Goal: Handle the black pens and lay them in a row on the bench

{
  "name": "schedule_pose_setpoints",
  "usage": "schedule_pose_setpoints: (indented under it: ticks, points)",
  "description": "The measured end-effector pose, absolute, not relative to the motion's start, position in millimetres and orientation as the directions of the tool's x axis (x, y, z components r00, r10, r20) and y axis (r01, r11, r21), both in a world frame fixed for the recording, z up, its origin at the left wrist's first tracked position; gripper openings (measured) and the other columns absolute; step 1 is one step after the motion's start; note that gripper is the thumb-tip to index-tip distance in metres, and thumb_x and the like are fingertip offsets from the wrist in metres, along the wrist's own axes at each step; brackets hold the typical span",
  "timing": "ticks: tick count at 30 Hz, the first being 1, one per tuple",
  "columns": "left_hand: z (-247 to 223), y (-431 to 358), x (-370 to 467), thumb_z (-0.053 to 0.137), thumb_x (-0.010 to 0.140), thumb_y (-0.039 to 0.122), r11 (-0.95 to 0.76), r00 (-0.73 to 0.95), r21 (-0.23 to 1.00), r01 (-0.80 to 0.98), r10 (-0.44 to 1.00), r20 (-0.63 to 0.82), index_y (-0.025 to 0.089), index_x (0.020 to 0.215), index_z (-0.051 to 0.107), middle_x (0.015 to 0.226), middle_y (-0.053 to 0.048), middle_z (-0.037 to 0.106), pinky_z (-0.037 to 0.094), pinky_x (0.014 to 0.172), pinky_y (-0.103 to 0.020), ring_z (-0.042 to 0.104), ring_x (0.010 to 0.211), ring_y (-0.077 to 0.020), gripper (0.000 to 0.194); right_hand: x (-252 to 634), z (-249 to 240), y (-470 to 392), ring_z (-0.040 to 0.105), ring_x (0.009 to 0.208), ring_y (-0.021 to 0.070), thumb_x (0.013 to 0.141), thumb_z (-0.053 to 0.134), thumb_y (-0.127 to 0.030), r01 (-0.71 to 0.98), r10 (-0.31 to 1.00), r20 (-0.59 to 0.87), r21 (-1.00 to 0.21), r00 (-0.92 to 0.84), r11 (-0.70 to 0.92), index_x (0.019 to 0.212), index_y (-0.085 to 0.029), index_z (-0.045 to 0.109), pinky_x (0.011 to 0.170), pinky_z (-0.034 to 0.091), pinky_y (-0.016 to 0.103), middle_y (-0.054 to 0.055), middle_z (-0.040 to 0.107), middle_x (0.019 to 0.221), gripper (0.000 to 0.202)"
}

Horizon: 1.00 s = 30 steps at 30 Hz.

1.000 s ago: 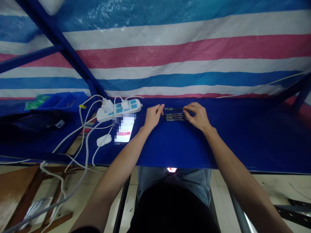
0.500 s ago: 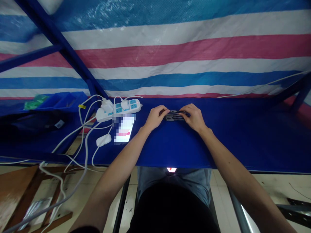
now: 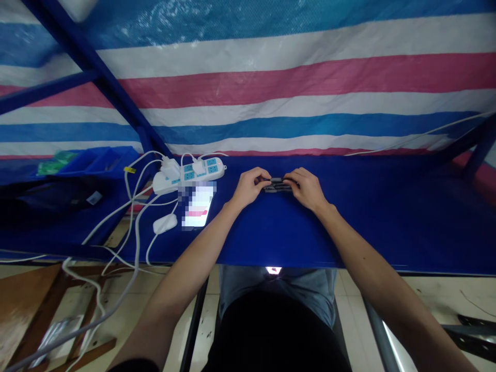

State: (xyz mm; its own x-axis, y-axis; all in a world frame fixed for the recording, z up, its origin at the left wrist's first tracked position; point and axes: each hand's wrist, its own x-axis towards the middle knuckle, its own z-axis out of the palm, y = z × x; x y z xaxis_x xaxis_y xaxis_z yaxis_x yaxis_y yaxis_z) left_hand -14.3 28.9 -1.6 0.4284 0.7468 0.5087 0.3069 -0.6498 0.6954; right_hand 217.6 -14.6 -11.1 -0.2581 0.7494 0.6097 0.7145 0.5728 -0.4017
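Several slim black pens (image 3: 277, 189) lie side by side on the blue tabletop, running left to right between my hands. My left hand (image 3: 250, 187) pinches the left end of the rearmost black pen (image 3: 276, 180) between thumb and fingers. At its right end, the fingers of my right hand (image 3: 305, 186) are closed on the same pen. The fingers hide both of its tips. The right ends of the front pens are partly covered by my right hand.
Left of my arm lie a white power strip (image 3: 189, 174) with plugged-in chargers, a lit phone (image 3: 198, 206) and a small white box (image 3: 165, 223) on a cable. Loose white cables hang over the table edge. Blue bins (image 3: 103, 161) stand farther left. A striped tarp (image 3: 271, 88) hangs behind.
My right hand has shifted slightly left and down, closer to my left hand. The rearmost pen sits closer against the others. My left hand has barely moved.
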Motion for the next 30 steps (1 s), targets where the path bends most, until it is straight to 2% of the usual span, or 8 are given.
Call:
schedule_pose_setpoints:
  ticks: [5, 7, 9, 13, 22, 25, 28, 30]
  points:
    - [-2.7, 27.8, -12.2, 0.081, 0.084, 0.022, -0.64, 0.411, 0.695, 0.329, 0.759, 0.504, 0.023, 0.107, 0.072, 0.102, -0.004, 0.073, 0.049, 0.068, -0.028, 0.065, 0.082, -0.0157, 0.024, 217.2, -11.1, -14.1, 0.062, 0.089, 0.027, 0.101, 0.055, -0.031, 0.709, 0.739, 0.626, -0.401, -0.249, 0.579, 0.101, -0.025, 0.072, 0.08, 0.051, 0.044, 0.008, 0.072, 0.094, 0.018]
    - [-2.5, 28.1, -12.1, 0.077, 0.09, 0.029, -0.626, 0.4, 0.697, 0.35, 0.773, 0.493, 0.024, 0.111, 0.071, 0.102, -0.004, 0.073, 0.049, 0.07, -0.029, 0.066, 0.083, -0.0161, 0.022, 217.0, -10.5, -14.0, 0.061, 0.09, 0.0269, 0.1, 0.057, -0.029, 0.706, 0.728, 0.642, -0.4, -0.239, 0.585, 0.1, -0.025, 0.07, 0.081, 0.051, 0.044, 0.007, 0.072, 0.095, 0.015]
    - [-2.1, 29.2, -12.7, 0.065, 0.099, 0.034, -0.629, 0.388, 0.682, 0.374, 0.774, 0.501, 0.022, 0.101, 0.073, 0.097, -0.004, 0.073, 0.049, 0.075, -0.03, 0.066, 0.083, -0.0165, 0.014, 217.0, -10.1, -13.8, 0.061, 0.09, 0.0267, 0.099, 0.058, -0.028, 0.706, 0.718, 0.657, -0.396, -0.228, 0.587, 0.099, -0.025, 0.069, 0.081, 0.051, 0.044, 0.007, 0.071, 0.094, 0.012]
    - [-2.0, 32.0, -14.5, 0.058, 0.103, 0.038, -0.638, 0.397, 0.658, 0.4, 0.768, 0.503, 0.02, 0.08, 0.072, 0.082, -0.003, 0.071, 0.048, 0.077, -0.033, 0.065, 0.078, -0.0174, 0.033, 217.9, -10.2, -13.3, 0.06, 0.09, 0.0268, 0.098, 0.059, -0.027, 0.714, 0.722, 0.659, -0.401, -0.211, 0.574, 0.098, -0.025, 0.069, 0.081, 0.051, 0.045, 0.007, 0.07, 0.093, 0.01]
    - [-3.4, 31.8, -14.2, 0.077, 0.09, 0.027, -0.641, 0.377, 0.689, 0.339, 0.763, 0.525, 0.021, 0.087, 0.075, 0.095, -0.003, 0.074, 0.049, 0.072, -0.029, 0.066, 0.079, -0.0156, 0.007, 221.1, -10.8, -13.7, 0.061, 0.088, 0.0259, 0.099, 0.058, -0.026, 0.703, 0.736, 0.632, -0.408, -0.243, 0.582, 0.097, -0.023, 0.071, 0.08, 0.05, 0.043, 0.007, 0.072, 0.092, 0.013]
    - [-3.6, 30.6, -13.5, 0.083, 0.084, 0.028, -0.636, 0.381, 0.682, 0.36, 0.768, 0.515, 0.022, 0.1, 0.075, 0.099, -0.003, 0.073, 0.049, 0.07, -0.028, 0.064, 0.078, -0.0145, 0.019, 222.2, -12.1, -12.2, 0.06, 0.086, 0.0254, 0.098, 0.06, -0.025, 0.707, 0.738, 0.635, -0.414, -0.227, 0.574, 0.097, -0.023, 0.07, 0.078, 0.049, 0.042, 0.006, 0.072, 0.091, 0.01]
    - [-2.1, 29.4, -12.8, 0.077, 0.09, 0.032, -0.63, 0.401, 0.675, 0.383, 0.772, 0.493, 0.023, 0.11, 0.073, 0.102, -0.003, 0.072, 0.05, 0.072, -0.028, 0.065, 0.084, -0.0155, 0.022, 223.4, -12.5, -10.7, 0.059, 0.087, 0.0252, 0.096, 0.063, -0.025, 0.711, 0.732, 0.653, -0.42, -0.194, 0.563, 0.096, -0.023, 0.068, 0.078, 0.048, 0.041, 0.006, 0.07, 0.091, 0.006]
    - [-1.0, 29.4, -12.9, 0.066, 0.099, 0.033, -0.639, 0.413, 0.659, 0.396, 0.765, 0.494, 0.022, 0.103, 0.075, 0.101, -0.004, 0.073, 0.051, 0.077, -0.03, 0.066, 0.089, -0.0169, 0.015, 223.8, -11.9, -10.5, 0.058, 0.087, 0.0252, 0.094, 0.064, -0.023, 0.712, 0.726, 0.663, -0.418, -0.185, 0.564, 0.094, -0.023, 0.067, 0.078, 0.047, 0.04, 0.006, 0.068, 0.091, 0.003]
